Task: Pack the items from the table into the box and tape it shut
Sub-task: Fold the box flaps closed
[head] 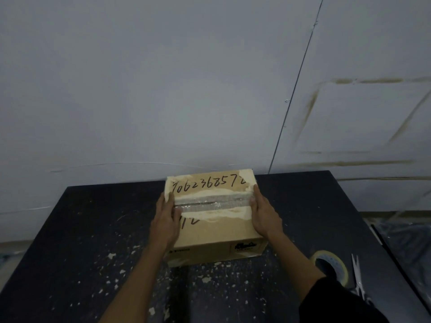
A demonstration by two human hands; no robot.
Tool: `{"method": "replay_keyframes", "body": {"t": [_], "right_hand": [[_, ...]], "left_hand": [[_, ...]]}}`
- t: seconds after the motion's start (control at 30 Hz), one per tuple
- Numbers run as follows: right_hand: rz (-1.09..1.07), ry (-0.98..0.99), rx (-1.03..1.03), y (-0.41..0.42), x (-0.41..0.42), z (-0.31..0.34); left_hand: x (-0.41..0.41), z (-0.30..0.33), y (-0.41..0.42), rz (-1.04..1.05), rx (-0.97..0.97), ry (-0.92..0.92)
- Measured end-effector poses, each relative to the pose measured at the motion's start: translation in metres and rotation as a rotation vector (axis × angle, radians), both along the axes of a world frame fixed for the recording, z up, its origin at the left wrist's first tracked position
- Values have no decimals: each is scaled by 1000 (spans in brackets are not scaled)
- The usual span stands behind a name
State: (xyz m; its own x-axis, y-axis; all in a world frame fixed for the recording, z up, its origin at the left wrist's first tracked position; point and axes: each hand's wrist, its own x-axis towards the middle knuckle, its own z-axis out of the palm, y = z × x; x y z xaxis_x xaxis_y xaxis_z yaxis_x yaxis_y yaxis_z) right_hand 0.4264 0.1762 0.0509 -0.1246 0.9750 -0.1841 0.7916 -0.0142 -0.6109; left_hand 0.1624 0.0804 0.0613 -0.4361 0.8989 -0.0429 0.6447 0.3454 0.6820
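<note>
A closed brown cardboard box (214,229) stands on the dark table (81,241), with black handwritten digits on its top. A strip of clear tape (212,203) runs along the top seam from left to right. My left hand (165,220) lies flat against the box's left edge, thumb on the tape's end. My right hand (263,214) presses the right edge, fingers over the tape's other end. Both hands clasp the box from its two sides.
A roll of tape (331,266) lies on the table at the right, with scissors (358,278) just beyond it. The tabletop is speckled with pale paint flecks. A grey wall (163,89) rises right behind the box. The table's right edge is near the scissors.
</note>
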Motion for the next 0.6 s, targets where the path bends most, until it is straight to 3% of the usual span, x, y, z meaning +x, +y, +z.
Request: {"method": "replay_keyframes", "body": {"t": [0.3, 0.6], "right_hand": [[-42, 49, -55, -6, -6, 9], [6, -55, 74, -12, 3, 33]], "left_hand": [[-14, 0, 11, -81, -223, 264], [8, 28, 20, -184, -4, 422]]}}
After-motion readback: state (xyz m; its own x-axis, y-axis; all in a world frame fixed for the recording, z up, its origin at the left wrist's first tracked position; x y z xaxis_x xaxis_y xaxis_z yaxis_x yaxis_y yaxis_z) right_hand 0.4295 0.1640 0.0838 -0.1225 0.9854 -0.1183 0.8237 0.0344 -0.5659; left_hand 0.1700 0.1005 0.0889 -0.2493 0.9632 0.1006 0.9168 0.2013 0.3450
